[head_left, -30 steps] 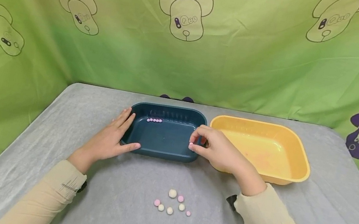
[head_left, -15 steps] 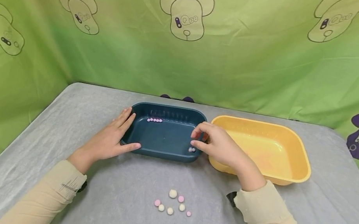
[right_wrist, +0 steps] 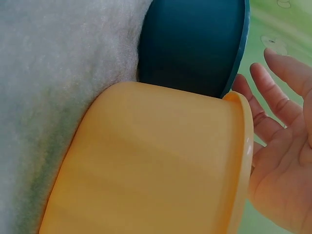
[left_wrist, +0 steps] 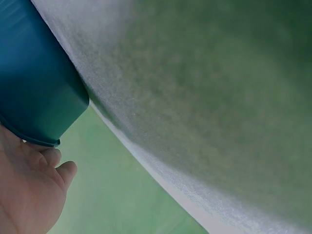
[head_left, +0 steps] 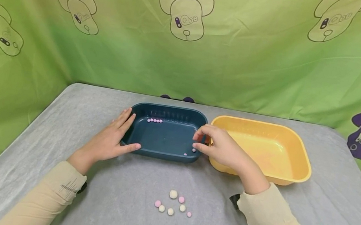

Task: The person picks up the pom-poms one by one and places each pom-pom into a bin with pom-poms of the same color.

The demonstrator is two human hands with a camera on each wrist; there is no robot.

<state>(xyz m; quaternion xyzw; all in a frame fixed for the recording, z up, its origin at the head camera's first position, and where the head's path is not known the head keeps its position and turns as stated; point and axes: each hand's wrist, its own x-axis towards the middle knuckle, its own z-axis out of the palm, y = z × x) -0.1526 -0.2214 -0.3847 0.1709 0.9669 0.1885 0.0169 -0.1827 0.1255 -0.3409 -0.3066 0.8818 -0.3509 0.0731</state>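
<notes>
In the head view a dark blue tray [head_left: 165,138] holds a row of small pink balls [head_left: 155,120] near its back left. Two more small balls lie at its right front, one ball [head_left: 193,150] just under the right thumb and another ball [head_left: 185,154] by the front wall. My left hand [head_left: 109,138] rests on the tray's left rim, fingers spread. Over the tray's right end hovers my right hand [head_left: 221,147], thumb and fingers apart with nothing seen between them. The left wrist view shows the left hand [left_wrist: 31,185] against the blue rim.
A yellow tray [head_left: 263,152] stands directly right of the blue one. On the grey cloth in front lie several loose balls, among them a white ball [head_left: 173,194] and a pink ball [head_left: 158,203]. A green printed curtain [head_left: 181,65] hangs behind the table.
My right thumb and fingers have parted and let go of pink balls in the blue tray. One ball has rolled left toward the front wall. The left hand has stayed put.
</notes>
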